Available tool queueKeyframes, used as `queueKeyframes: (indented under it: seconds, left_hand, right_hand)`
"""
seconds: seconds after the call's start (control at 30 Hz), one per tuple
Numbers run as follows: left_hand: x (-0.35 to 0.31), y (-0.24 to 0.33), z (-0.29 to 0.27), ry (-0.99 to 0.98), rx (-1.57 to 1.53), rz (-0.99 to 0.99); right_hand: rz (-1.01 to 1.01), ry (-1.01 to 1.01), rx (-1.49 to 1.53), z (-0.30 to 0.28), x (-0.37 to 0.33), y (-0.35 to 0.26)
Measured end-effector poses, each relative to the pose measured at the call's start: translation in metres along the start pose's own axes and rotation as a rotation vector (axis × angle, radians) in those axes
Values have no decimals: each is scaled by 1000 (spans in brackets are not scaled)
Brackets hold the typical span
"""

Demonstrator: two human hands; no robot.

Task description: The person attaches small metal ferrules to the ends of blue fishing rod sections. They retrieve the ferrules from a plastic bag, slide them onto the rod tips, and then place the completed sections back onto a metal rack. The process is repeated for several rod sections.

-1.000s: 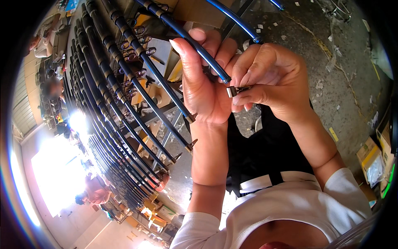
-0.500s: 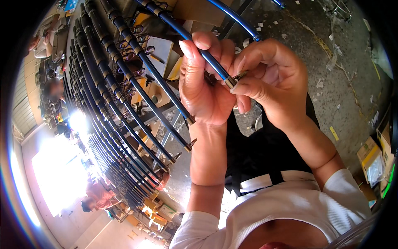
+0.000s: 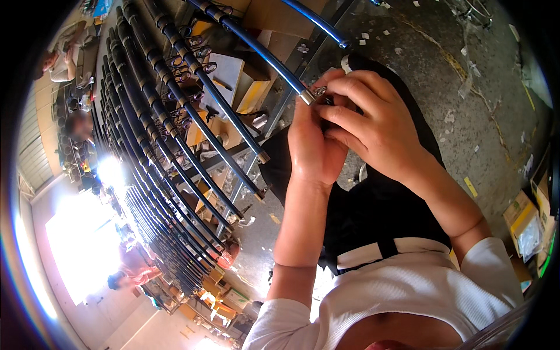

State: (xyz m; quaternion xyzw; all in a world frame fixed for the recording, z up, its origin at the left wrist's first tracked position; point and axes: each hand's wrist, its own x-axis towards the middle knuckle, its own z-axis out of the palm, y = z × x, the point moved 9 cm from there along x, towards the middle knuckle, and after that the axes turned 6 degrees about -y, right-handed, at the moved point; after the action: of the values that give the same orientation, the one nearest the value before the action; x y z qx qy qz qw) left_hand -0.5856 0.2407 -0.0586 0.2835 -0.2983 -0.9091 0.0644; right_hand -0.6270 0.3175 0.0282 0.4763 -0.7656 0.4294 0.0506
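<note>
Item 1: blue rod (image 3: 268,57), slender; long axis runs from upper left down to lower right, free end toward the person. Metal end cap (image 3: 307,97) at that free end.

Item 2: small metal parts (image 3: 319,91), just to the right of the cap, among the left fingertips; exact shape and number not clear.

Item 3: left hand (image 3: 318,153), palm turned inward, thumb beside the cap; the nearer hand to the rod end. Contact between thumb and cap cannot be confirmed. Fingers bent close about the metal parts; whether clamped on them cannot be told.

Item 4: right hand (image 3: 379,114), right of the cap, reaching across the left palm. Fingers curled, tips partly hidden; cannot tell whether they grip anything.

Item 5: row of dark rods (image 3: 232,118), left of the hands, lower ends also toward the person. Support not identifiable.

Item 6: second blue rod (image 3: 318,21), beyond the hands, above the floor (image 3: 455,140).

Item 7: cardboard box (image 3: 516,213), far right, yellow band.

Brands, labels, writing: none legible.
</note>
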Motion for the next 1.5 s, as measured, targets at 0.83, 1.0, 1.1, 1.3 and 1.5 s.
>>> queueKeyframes:
  seconds: [0.83, 1.0, 1.1, 1.3, 1.5]
  left_hand:
    - [34, 28, 59, -496, -168, 105]
    - [42, 49, 85, -510, -129, 182]
    - [41, 54, 88, -513, -65, 229]
    - [39, 54, 91, -577, -67, 218]
    - [37, 60, 87, -561, 5, 274]
  right_hand:
    - [288, 164, 1533, -18, 13, 59]
    - [304, 202, 1525, -13, 30, 62]
    - [232, 202, 1493, -16, 36, 59]
    - [245, 175, 1443, -13, 36, 60]
    - [305, 169, 1539, -8, 36, 58]
